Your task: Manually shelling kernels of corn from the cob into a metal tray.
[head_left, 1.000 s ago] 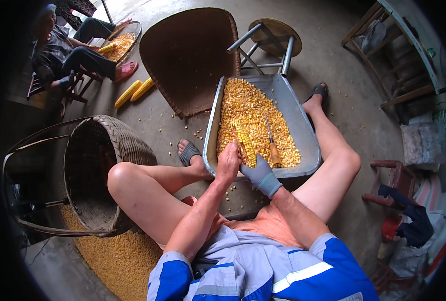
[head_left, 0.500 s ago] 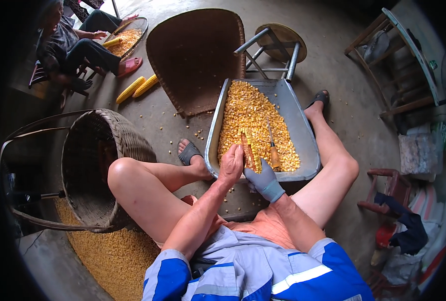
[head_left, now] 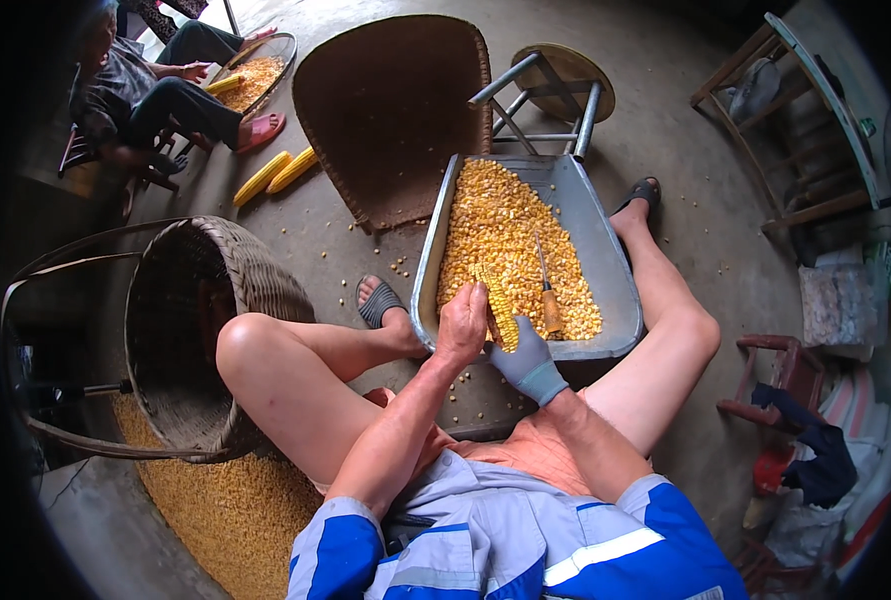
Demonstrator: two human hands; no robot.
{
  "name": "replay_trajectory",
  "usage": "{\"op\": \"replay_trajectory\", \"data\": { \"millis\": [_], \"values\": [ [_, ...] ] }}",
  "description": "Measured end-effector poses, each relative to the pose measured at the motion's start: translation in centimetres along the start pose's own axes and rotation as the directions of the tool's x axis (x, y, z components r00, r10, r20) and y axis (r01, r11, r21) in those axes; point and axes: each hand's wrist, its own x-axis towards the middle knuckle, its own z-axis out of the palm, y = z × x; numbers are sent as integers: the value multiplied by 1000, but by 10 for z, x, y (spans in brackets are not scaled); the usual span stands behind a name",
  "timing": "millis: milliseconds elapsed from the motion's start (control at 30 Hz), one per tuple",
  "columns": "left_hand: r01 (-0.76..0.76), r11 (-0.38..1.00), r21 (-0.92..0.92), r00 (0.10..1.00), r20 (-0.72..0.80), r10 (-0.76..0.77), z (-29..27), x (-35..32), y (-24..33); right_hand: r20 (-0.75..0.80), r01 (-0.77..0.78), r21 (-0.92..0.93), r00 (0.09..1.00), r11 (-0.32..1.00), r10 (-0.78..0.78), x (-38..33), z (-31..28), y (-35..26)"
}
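Note:
Between my two hands is a corn cob (head_left: pixel 502 310), part of it still covered in yellow kernels and part stripped to reddish core. My bare left hand (head_left: pixel 463 322) is closed along the cob's left side. Wearing a grey glove, my right hand (head_left: pixel 527 360) grips its lower end. The cob is held over the near edge of a grey metal tub (head_left: pixel 605 290) that stands between my legs. Loose corn kernels (head_left: pixel 495 215) are heaped in the tub. On them lies a pointed awl (head_left: pixel 550 312) with a wooden handle.
A woven basket (head_left: pixel 255 290) lies tipped at my left, above a spread of kernels (head_left: pixel 235 510). Beyond the tub are a brown woven scoop (head_left: pixel 390 110) and an overturned stool (head_left: pixel 565 85). Two corn cobs (head_left: pixel 262 180) lie on the floor near another seated person (head_left: pixel 155 100). Sacks (head_left: pixel 865 460) are at right.
The cob has turned in my hands, so more yellow kernels and less bare core face up. Both hands stay in nearly the same place over the tub edge.

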Motion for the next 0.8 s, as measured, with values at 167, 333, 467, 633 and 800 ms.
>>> {"op": "replay_trajectory", "data": {
  "millis": [167, 333, 467, 633, 800],
  "values": [
    [-33, 999, 5, 998, -60, 33, 2, 0, -5, 7, -53, 163, 999, 985, 53, -1, -7, -14],
    [96, 982, -165, 994, 64, -87, 3, 2, 0, -56, -54, 5, 997, 999, 54, -1, 0, -5],
    [74, 994, 83, 992, 94, -82, 1, -3, 8, -19, -94, -76, 996, 993, 93, -3, -1, -6],
    [-97, 990, 99, 995, 45, 93, 2, -4, -6, -39, -110, 10, 993, 994, 111, 6, 2, 2],
    [-111, 993, 36, 993, 43, 109, 6, -5, 0, -83, -92, 76, 992, 993, 98, 10, -5, 1]
  ]
}}
